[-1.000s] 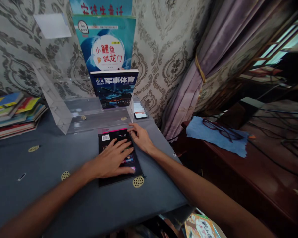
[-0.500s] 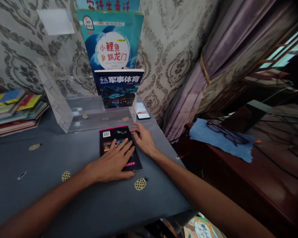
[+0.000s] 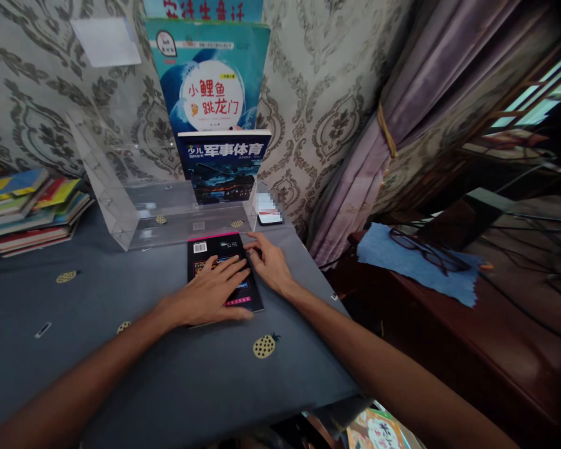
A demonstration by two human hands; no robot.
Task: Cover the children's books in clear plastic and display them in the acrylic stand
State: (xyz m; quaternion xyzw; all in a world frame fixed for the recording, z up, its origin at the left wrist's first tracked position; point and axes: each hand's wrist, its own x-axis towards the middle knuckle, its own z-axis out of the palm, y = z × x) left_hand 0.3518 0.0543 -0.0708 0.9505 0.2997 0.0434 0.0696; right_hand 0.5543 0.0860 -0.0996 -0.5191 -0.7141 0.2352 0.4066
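A black book [image 3: 215,251] with a pink top edge and a barcode lies flat on the grey tablecloth [image 3: 121,368]. My left hand [image 3: 210,293] rests palm down on its cover, fingers stretched out. My right hand [image 3: 268,265] lies along the book's right edge, fingers flat and touching it. Right behind the book stands a clear acrylic book stand [image 3: 135,212]. Two books stand in it: a dark blue one [image 3: 222,165] in front and a teal one [image 3: 208,75] behind.
A stack of colourful books [image 3: 28,209] lies at the left on the table. A phone [image 3: 267,215] leans by the stand's right end. To the right, a dark wooden desk holds glasses [image 3: 423,249] on a blue cloth [image 3: 416,265]. A purple curtain [image 3: 369,131] hangs beside it.
Both hands have slid the black book away from me, toward the acrylic stand. It now sits close to the stand's front edge.
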